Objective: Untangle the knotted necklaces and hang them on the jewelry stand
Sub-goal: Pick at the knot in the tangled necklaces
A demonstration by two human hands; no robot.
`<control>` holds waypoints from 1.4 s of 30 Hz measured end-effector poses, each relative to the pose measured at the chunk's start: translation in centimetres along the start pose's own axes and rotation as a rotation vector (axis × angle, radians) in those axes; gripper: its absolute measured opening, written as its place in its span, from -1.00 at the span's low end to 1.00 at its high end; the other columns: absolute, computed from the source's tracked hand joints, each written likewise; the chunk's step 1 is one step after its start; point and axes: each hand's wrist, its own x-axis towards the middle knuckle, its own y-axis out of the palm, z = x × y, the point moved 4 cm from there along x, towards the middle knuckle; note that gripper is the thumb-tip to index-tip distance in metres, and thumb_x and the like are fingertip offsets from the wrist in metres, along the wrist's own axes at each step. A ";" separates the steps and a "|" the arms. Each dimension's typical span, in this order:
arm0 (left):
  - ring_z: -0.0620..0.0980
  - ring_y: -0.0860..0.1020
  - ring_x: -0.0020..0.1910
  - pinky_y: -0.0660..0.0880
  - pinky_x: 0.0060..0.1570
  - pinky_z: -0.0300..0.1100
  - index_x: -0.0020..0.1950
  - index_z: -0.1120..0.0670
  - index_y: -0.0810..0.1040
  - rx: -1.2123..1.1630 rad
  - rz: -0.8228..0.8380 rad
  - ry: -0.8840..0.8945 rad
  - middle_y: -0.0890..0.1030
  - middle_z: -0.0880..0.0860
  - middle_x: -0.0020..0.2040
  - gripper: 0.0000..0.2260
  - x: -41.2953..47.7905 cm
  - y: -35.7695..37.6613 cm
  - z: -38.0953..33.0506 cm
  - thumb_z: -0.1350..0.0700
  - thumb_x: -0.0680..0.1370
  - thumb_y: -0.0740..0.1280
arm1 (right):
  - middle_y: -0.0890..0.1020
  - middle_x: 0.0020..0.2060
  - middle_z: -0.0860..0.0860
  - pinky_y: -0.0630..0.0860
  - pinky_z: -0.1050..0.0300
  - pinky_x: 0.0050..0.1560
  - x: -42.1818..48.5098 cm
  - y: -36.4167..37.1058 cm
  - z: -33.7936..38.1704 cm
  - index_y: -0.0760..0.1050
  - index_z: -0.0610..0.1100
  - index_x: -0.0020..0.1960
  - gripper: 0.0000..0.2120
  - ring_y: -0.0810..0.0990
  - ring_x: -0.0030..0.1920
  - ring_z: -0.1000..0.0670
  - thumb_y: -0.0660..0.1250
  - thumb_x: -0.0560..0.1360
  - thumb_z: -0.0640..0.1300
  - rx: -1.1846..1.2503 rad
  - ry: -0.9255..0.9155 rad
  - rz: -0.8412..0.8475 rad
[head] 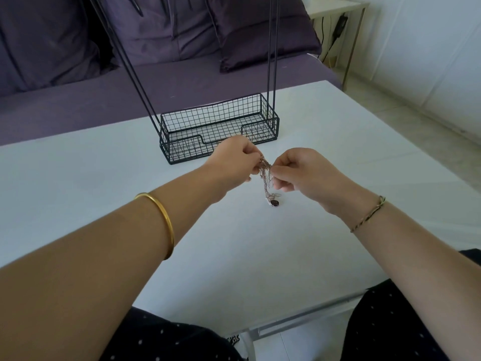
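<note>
A tangled bunch of thin necklaces [265,175] hangs between my two hands above the white table [104,178]. My left hand [234,160] pinches the top of the knot from the left. My right hand [302,170] pinches it from the right. Loose chain ends droop down to a dark round pendant [274,203] that touches the tabletop. Behind the hands stands the black wire jewelry stand [218,128], a mesh basket base with thin upright rods [273,48] rising out of view; its top bars are hidden.
A purple sofa [78,100] with cushions [260,29] runs along the far edge of the table. A white side table [335,9] with cables stands at the back right. My knees in dark dotted fabric [169,337] sit under the near table edge.
</note>
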 end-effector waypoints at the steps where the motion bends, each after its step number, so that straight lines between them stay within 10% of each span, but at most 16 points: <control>1: -0.04 0.57 -0.09 0.56 -0.11 -0.19 -0.15 0.09 0.48 -0.044 0.001 -0.014 0.60 0.02 -0.15 -0.83 0.1 0.1 0.0 0.24 0.61 0.20 | 0.61 -0.36 -0.03 0.53 -0.12 -0.01 0.0 0.0 0.0 0.51 -0.19 -0.20 -0.91 0.51 -0.26 -0.02 0.30 0.48 -0.24 -0.007 0.001 0.001; 10: -0.10 0.49 -0.16 0.48 -0.23 -0.30 -0.03 0.07 0.52 -0.053 0.138 -0.063 0.57 0.01 -0.12 -0.93 0.1 0.5 0.2 0.21 0.59 0.27 | 0.59 -0.28 -0.08 0.50 0.10 -0.10 0.1 -1.1 0.1 0.44 -0.13 -0.22 -0.87 0.57 -0.24 0.04 0.27 0.47 -0.30 0.179 -0.028 -0.139; 17: -0.06 0.49 -0.26 0.43 -0.31 -0.21 -0.05 0.07 0.54 0.370 0.060 0.123 0.58 0.01 -0.16 -0.91 -0.2 0.4 -0.6 0.16 0.57 0.25 | 0.62 -0.29 -0.07 0.56 0.01 0.01 0.2 -1.0 0.1 0.45 -0.16 -0.19 -0.88 0.63 -0.23 -0.01 0.26 0.50 -0.31 0.301 -0.012 -0.130; 21: 0.02 0.55 -0.10 0.55 0.01 -0.01 -0.11 0.09 0.49 0.080 -0.018 -0.025 0.57 0.03 -0.12 -0.93 0.3 -0.3 0.2 0.14 0.56 0.27 | 0.62 -0.28 -0.07 0.52 0.06 -0.05 0.1 -0.5 0.1 0.46 -0.18 -0.19 -0.90 0.61 -0.28 0.06 0.28 0.49 -0.30 0.157 0.033 -0.017; 24: -0.05 0.56 -0.15 0.53 -0.11 -0.18 -0.16 0.10 0.49 -0.151 0.025 -0.103 0.61 0.06 -0.14 -0.90 0.4 0.0 0.4 0.21 0.56 0.28 | 0.63 -0.25 -0.07 0.53 0.07 -0.03 0.1 -0.3 0.1 0.46 -0.16 -0.20 -0.89 0.62 -0.23 0.05 0.29 0.49 -0.28 0.133 0.047 0.020; 31: -0.06 0.38 -0.33 0.46 -0.15 -0.18 0.04 0.18 0.54 -0.131 0.111 -0.131 0.42 0.01 -0.31 -0.84 0.3 0.5 0.0 0.23 0.56 0.19 | 0.62 -0.27 -0.10 0.54 0.02 0.04 0.2 -0.7 -0.3 0.39 -0.17 -0.23 -0.82 0.63 -0.19 -0.06 0.23 0.52 -0.35 0.493 0.112 -0.031; 42: -0.08 0.42 -0.28 0.49 -0.21 -0.22 -0.13 0.07 0.53 -0.171 0.130 -0.173 0.43 0.01 -0.24 -0.94 0.3 0.2 0.7 0.18 0.55 0.35 | 0.55 -0.28 -0.08 0.57 0.06 -0.12 0.1 -0.6 -0.1 0.48 -0.16 -0.15 -0.82 0.57 -0.38 0.01 0.28 0.48 -0.42 0.375 0.078 -0.017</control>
